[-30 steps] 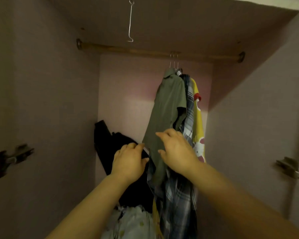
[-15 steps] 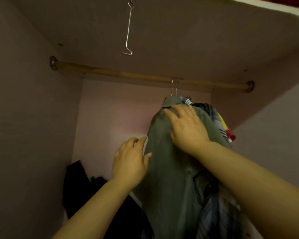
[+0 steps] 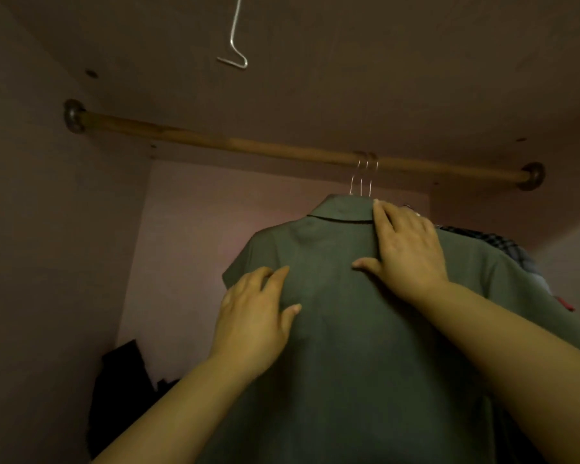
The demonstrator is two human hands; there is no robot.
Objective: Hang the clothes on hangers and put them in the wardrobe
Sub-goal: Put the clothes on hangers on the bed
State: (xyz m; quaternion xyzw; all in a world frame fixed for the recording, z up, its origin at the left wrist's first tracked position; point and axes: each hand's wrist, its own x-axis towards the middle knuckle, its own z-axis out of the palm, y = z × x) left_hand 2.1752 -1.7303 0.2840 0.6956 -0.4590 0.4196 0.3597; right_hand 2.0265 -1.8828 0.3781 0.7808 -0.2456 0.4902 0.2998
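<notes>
An olive green collared shirt [image 3: 332, 346] hangs on a wire hanger, one of three hanger hooks [image 3: 364, 175] on the wooden rod [image 3: 215, 142] inside the wardrobe. My right hand [image 3: 406, 246] lies flat on the shirt near the collar, fingers straight, thumb spread. My left hand [image 3: 255, 316] rests on the shirt's left shoulder area with relaxed fingers. Behind the green shirt, a plaid shirt [image 3: 503, 244] shows at the right, and a bit of red [image 3: 565, 304] from another garment.
A bare wire hook [image 3: 235, 45] dangles from the wardrobe ceiling. Dark clothing [image 3: 121, 393] is piled at the lower left against the back wall. Pink side walls close in left and right; the rod's left half carries nothing.
The view has moved closer and tilted up. My right hand rose from the shirt's lower edge to its collar, and my left hand came to rest on the shirt's shoulder.
</notes>
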